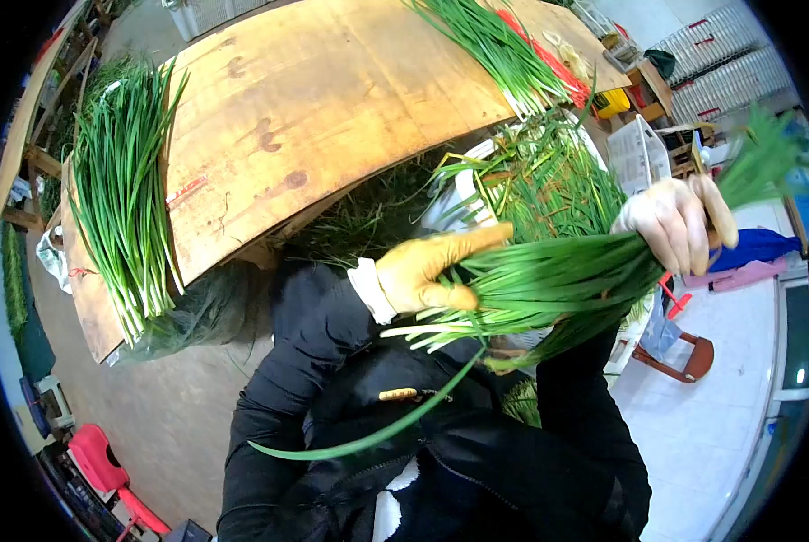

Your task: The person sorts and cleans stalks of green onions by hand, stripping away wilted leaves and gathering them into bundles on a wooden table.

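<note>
A bunch of long green stalks (549,280) lies across in front of my chest, its pale ends at the left and its leaf tips at the right. My left hand (432,271), in a yellowish glove, is at the pale end with thumb and fingers spread around the stalks. My right hand (675,221), in a whitish glove, is wrapped round the leafy end, and blurred tips stick out beyond it. One long leaf (377,440) hangs loose from the bunch, curving over my dark jacket.
A wooden board (332,90) bears a green bunch (125,190) at the left and another (499,54) at the back right. Beyond my hands a white container (463,194) holds loose leaves. A brown stool (689,359) stands at the right.
</note>
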A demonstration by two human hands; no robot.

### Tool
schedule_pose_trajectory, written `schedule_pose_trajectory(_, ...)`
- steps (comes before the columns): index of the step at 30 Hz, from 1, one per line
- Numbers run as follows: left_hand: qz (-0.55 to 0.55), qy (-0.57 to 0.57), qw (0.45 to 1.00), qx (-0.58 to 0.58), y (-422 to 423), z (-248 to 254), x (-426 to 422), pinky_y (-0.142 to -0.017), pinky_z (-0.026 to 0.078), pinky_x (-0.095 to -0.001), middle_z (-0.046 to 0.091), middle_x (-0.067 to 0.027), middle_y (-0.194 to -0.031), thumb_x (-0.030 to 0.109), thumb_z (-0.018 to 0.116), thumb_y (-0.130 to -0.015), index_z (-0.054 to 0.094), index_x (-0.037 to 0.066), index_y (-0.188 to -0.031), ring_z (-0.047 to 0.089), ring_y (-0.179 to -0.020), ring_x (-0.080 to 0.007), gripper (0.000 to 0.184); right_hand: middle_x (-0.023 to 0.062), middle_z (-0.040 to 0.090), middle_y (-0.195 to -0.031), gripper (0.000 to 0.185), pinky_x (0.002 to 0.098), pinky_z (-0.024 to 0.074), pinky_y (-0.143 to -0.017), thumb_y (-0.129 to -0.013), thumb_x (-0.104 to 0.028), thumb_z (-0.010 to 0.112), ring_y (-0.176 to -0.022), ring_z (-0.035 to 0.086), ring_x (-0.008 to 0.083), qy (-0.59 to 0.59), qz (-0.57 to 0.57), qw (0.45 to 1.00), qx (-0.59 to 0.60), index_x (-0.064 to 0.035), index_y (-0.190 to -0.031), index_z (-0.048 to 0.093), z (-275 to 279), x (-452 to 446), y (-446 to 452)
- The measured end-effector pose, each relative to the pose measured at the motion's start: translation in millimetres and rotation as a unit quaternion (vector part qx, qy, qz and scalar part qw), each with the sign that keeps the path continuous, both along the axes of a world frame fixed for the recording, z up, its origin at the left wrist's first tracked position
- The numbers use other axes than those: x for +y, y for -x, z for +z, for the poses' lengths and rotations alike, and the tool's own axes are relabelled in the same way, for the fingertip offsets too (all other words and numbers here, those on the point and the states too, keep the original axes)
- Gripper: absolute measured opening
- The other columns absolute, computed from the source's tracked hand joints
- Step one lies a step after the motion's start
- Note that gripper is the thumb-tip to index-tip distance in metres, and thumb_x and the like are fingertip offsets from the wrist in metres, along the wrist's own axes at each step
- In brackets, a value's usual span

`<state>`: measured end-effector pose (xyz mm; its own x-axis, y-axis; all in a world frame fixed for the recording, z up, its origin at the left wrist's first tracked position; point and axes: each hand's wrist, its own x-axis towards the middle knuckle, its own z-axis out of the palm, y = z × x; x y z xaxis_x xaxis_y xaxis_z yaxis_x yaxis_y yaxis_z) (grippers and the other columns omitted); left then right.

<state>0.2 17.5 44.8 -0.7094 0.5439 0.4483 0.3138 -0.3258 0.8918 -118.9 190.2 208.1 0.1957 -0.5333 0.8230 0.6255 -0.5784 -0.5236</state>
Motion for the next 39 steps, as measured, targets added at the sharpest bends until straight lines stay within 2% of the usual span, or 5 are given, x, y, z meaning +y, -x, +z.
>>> schedule_pose_trajectory(8,-0.051,-0.199,0.937,-0.281,-49.0,-1.6,-4.6,-0.095,0.022,-0.0267,0.031,-0.0027,-0.129,0.04,0.079,-0.046,0.019,0.004,-0.13,0.031,-0.114,-0.0126,0.11,0.0015,0.044,-0.062,0.035,0.024,0.0402,-0.058,-0.085,-0.016,0.041,-0.054,0.047,0.0102,-0.181,-0.322,0.917,-0.15,0.0035,-0.114,0.037,-11.2,-53.1,37.9)
schedule_pose_trajectory(15,0.245,-0.352,0.819,-0.381,-19.5,-4.0,-19.4,-0.081,0.04,-0.0283,0.05,-0.0033,-0.107,0.016,0.058,-0.077,0.032,0.006,-0.121,0.049,-0.095,-0.0144,0.052,0.0197,0.055,-0.098,0.077,0.0368,0.0393,-0.086,-0.073,-0.052,0.054,-0.091,0.054,0.0305,-0.372,-0.778,0.287,0.417,0.0045,-0.12,0.034,-49.6,-137.5,145.8)
schedule_pose_trajectory(22,0.339,0.146,0.887,-0.279,-50.6,-51.6,-49.5,-0.087,0.038,-0.0276,0.053,-0.0112,-0.109,0.018,0.055,-0.081,0.04,0.001,-0.119,0.051,-0.099,-0.0192,0.044,0.0112,0.016,-0.136,0.079,0.0564,0.0124,-0.096,-0.069,-0.05,0.056,-0.123,0.016,0.0356,-0.337,-0.595,0.313,0.659,-0.0249,-0.132,0.016,-134.8,-143.5,-10.8)
schedule_pose_trajectory(29,0.725,0.467,0.497,0.097,-67.3,-27.6,-142.5,-0.077,0.04,-0.0403,0.046,-0.02,-0.107,0.02,0.059,-0.07,0.04,0.002,-0.115,0.048,-0.095,-0.033,0.053,0.0145,0.024,-0.134,0.064,0.0377,0.0204,-0.101,-0.076,-0.019,0.054,-0.122,0.023,0.0327,-0.334,-0.575,0.476,0.575,-0.0255,-0.131,0.022,-167.4,-119.0,60.8)
schedule_pose_trajectory(39,0.376,0.229,0.873,-0.211,-65.7,-81.3,-58.5,-0.091,0.034,-0.0283,0.048,-0.0138,-0.116,0.023,0.051,-0.083,0.04,-0.002,-0.118,0.044,-0.109,-0.0195,0.045,0.0059,0.054,-0.07,0.021,0.0309,0.0463,-0.056,-0.073,-0.027,0.059,-0.063,0.056,0.022,-0.27,-0.631,0.27,0.675,-0.0081,-0.076,0.051,-123.2,-89.6,-63.6)
